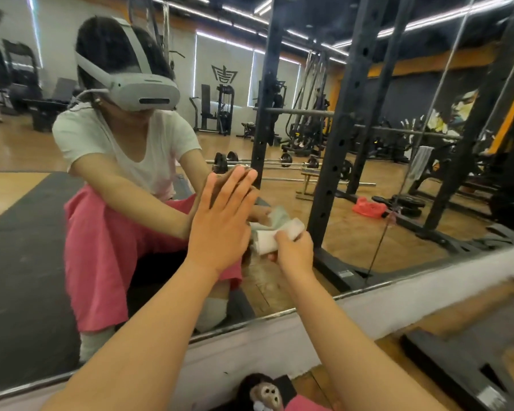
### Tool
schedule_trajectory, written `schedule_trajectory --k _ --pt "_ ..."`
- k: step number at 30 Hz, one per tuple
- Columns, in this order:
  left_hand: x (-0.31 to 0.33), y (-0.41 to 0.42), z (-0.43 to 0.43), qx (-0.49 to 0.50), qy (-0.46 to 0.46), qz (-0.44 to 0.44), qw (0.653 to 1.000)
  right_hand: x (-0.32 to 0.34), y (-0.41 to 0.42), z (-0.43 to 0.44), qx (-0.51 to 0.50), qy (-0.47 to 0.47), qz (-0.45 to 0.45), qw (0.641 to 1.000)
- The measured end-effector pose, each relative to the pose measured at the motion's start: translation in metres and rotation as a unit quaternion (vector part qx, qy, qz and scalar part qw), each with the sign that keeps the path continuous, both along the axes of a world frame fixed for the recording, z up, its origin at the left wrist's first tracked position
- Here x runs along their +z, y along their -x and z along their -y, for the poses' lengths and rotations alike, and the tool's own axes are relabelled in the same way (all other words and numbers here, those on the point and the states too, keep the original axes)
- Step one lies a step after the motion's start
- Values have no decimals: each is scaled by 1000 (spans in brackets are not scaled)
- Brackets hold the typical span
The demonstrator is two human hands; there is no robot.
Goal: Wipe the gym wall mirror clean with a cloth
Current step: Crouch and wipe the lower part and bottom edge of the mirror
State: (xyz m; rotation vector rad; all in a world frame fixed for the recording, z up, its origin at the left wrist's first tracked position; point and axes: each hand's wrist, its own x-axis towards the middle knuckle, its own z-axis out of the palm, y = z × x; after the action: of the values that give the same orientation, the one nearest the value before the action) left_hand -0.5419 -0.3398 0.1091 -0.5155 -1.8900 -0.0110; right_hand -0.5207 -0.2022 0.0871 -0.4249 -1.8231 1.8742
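Left hand (220, 221): flat, fingers straight and close together, palm pressed on the glass with the fingertips pointing up, meeting its own reflection.
Right hand (294, 253): lower and just to the right of the left one, fingers curled round the cloth, holding it against the glass.
Cloth (281, 234): a whitish folded wad that sticks out above the right fist and touches the mirror, its reflection right behind it.
Mirror (353, 238): a wall mirror filling most of the view; both hands are on its lower part.
Wall strip (368, 310): a pale band running slantwise under the mirror's lower edge.
Reflection: a crouched person in a white top and a pink garment, wearing a grey headset (143, 90); black rack uprights (339, 129); barbells (279, 161) lying on a wooden floor; a red bag (368, 207) near the rack's foot.
Floor by the person: a black rack foot (457, 366) at the right; a stuffed monkey toy (264, 396) at the bottom edge.
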Motion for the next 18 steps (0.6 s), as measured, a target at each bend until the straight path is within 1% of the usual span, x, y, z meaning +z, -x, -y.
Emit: schedule_trajectory --k 3,5,8,11,15,16,18 --pt "1 2 4 -11 7 -8 1000 57 2 11 38 -31 -78 996" --pt "1 0 3 -7 2 -3 1000 80 2 13 26 -91 -101 990" --pt "0 -2 0 -5 -1 0 1000 76 -1 5 27 -194 -136 971" --pt "2 -2 6 8 28 3 1000 60 -2 -5 15 -264 -186 946" --pt "5 0 18 21 79 1 997 71 11 -17 -60 -295 -276 913" --pt "6 1 21 24 90 -2 996 75 14 -21 -84 -307 -294 901" --pt "8 3 25 25 104 -13 994 77 20 -28 -117 -362 -324 866"
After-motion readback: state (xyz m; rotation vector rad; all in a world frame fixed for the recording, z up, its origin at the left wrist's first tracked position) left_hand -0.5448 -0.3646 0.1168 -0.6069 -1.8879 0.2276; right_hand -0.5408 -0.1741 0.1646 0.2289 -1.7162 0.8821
